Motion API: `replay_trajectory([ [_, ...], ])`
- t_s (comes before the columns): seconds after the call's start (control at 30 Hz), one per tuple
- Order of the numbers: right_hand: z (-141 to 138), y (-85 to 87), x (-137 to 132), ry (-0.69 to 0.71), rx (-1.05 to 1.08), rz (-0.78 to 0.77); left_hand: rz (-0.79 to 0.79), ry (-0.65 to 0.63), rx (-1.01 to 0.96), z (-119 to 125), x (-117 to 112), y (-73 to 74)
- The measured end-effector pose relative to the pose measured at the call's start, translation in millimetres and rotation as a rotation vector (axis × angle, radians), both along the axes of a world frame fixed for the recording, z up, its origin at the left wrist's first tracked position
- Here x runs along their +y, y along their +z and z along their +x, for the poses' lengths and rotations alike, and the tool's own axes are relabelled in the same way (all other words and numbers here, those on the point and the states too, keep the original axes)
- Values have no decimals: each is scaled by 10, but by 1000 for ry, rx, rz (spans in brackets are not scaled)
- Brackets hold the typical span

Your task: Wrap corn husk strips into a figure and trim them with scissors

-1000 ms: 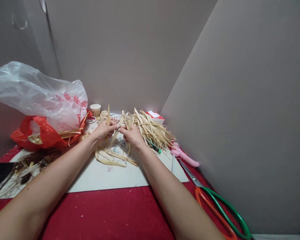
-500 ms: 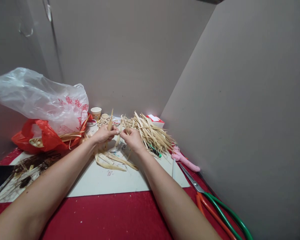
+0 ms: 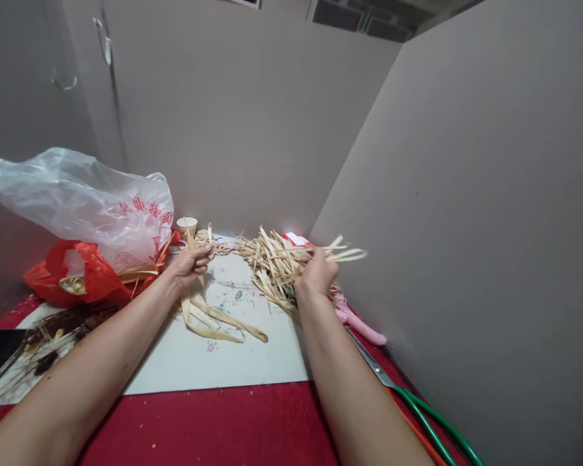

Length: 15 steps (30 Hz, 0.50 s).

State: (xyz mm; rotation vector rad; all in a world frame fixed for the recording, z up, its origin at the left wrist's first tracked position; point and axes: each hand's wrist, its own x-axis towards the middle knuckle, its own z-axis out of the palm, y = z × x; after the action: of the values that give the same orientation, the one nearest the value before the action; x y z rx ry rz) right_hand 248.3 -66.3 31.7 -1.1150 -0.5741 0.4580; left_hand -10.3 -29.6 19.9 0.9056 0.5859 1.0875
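Observation:
My left hand [image 3: 191, 264] is closed on a pale dried leaf strip [image 3: 190, 236] that sticks up past the fingers. Several longer leaf strips [image 3: 218, 318] lie on the white board below it. Over on the right, my right hand [image 3: 317, 270] is closed around thin leaf strips [image 3: 347, 254] whose ends point right, blurred by motion. It is above the right side of a heap of dried strips [image 3: 272, 259], and its fingertips are mostly hidden behind the hand.
The white board [image 3: 214, 369] lies on a red cloth [image 3: 223, 427]. At left are a red plastic bag [image 3: 92, 272], a clear bag [image 3: 97, 213] and dark fibres [image 3: 53, 336]. A paper cup [image 3: 187, 224] stands behind. Green-handled shears [image 3: 432, 414] and a pink object [image 3: 359, 323] border the right wall.
My hands were together over the board's middle; now they are apart. The right hand has moved right with strips to the heap, the left slightly left. The camera view has tilted up a little.

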Motion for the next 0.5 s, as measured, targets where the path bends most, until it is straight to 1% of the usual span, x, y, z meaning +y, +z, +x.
replay_trajectory([
  [0.03, 45, 58, -21, -47, 42, 32, -11, 17, -1, -9, 12, -15],
  [0.1, 59, 156, -74, 1, 45, 76, -27, 28, 4, -13, 22, -35],
  [0.17, -37, 214, -131, 81, 57, 83, -31, 14, 21, 2, 9, -40],
  [0.2, -122, 222, -157, 144, 55, 67, -28, 2, 34, 17, -6, -38],
  [0.27, -345, 190, -205, 326, -18, -9, -18, -27, 66, 57, -46, -30],
  [0.33, -593, 108, -241, 553, -184, -131, -2, -58, 101, 104, -92, -22],
  [0.4, -803, 17, -264, 737, -351, -242, 15, -96, 135, 148, -131, -18],
  [0.43, -874, -13, -270, 793, -419, -276, 19, -110, 149, 165, -145, -17],
  [0.47, -914, -21, -273, 815, -474, -294, 21, -117, 155, 178, -154, -15],
  [0.5, -918, 0, -272, 807, -521, -302, 20, -117, 153, 184, -157, -12],
])
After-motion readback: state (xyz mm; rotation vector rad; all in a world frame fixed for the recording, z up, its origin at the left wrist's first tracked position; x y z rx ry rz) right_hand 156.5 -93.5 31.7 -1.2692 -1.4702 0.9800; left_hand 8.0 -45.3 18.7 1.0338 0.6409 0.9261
